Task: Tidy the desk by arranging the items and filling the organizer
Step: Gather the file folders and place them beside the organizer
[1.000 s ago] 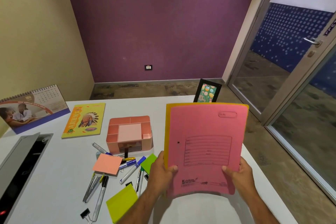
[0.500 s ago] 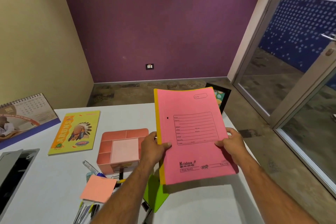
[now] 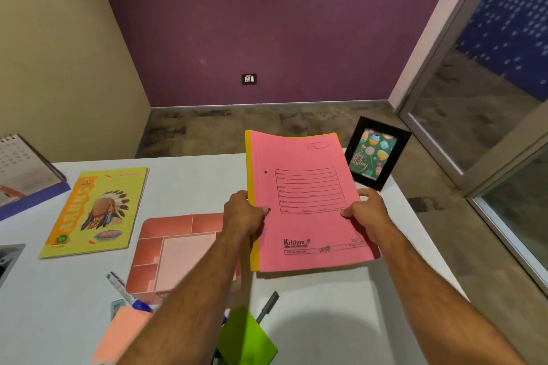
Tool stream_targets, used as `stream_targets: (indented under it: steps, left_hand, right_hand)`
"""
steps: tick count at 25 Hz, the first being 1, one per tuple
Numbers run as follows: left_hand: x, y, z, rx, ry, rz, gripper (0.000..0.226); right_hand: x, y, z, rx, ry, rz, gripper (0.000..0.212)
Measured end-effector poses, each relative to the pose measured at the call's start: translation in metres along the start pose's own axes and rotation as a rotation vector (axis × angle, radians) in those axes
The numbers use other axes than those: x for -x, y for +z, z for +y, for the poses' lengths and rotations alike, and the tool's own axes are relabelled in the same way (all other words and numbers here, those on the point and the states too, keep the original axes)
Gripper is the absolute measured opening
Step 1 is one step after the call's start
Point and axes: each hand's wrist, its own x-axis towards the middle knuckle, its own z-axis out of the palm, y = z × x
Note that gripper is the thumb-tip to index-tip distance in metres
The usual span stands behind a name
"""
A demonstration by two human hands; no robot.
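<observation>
Pink "Krishna" file gripped by both hands.

My two arms come up from the bottom edge, both bare along all that shows, with no sleeve, cuff or fabric on either. My left hand wears no glove, and I see no ring on its fingers or band at its wrist. My right hand is bare too, wrist unadorned. Fine dark hair runs along both forearms. My knuckles and finger joints show plainly, and my nails are too small to make out.
</observation>
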Motion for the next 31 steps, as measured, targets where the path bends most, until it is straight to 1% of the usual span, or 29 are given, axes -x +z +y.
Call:
stream_targets:
  steps: [2, 5, 11, 15, 18, 21, 23, 26, 28, 31]
  left_hand:
    - [-0.014, 0.008, -0.001, -0.055, -0.019, 0.0, 0.025]
    - [-0.029, 0.021, 0.001, -0.135, -0.037, -0.018, 0.021]
    - [-0.048, 0.045, -0.003, -0.211, -0.106, -0.04, 0.041]
    - [-0.055, 0.055, -0.013, -0.247, -0.125, -0.057, 0.039]
    - [-0.058, 0.06, -0.02, -0.27, -0.136, -0.045, 0.043]
    - [-0.057, 0.063, -0.022, -0.307, -0.158, -0.029, 0.051]
    - [-0.053, 0.066, -0.021, -0.408, -0.165, -0.029, 0.065]
    - [-0.038, 0.073, -0.02, -0.594, -0.109, -0.073, 0.086]
    - [-0.028, 0.077, -0.023, -0.669, -0.02, -0.11, 0.09]
    - [-0.022, 0.078, -0.029, -0.729, 0.234, -0.087, 0.083]
  right_hand:
    - [-0.014, 0.009, 0.003, 0.026, 0.015, -0.005, 0.054]
    - [-0.032, 0.019, 0.005, 0.047, 0.031, 0.004, 0.053]
    - [-0.055, 0.031, 0.008, 0.086, 0.032, -0.006, 0.051]
    - [-0.061, 0.034, 0.017, 0.126, 0.022, 0.008, 0.049]
    - [-0.064, 0.037, 0.022, 0.173, -0.008, 0.05, 0.047]
    - [-0.064, 0.042, 0.026, 0.344, -0.092, 0.108, 0.035]
    - [-0.062, 0.048, 0.029, 0.489, -0.143, 0.161, 0.029]
    - [-0.057, 0.053, 0.031, 0.709, -0.123, 0.228, 0.039]
    - [-0.05, 0.052, 0.029, 0.754, -0.154, 0.242, 0.046]
    - [-0.034, 0.049, 0.028, 0.702, -0.368, 0.289, 0.056]
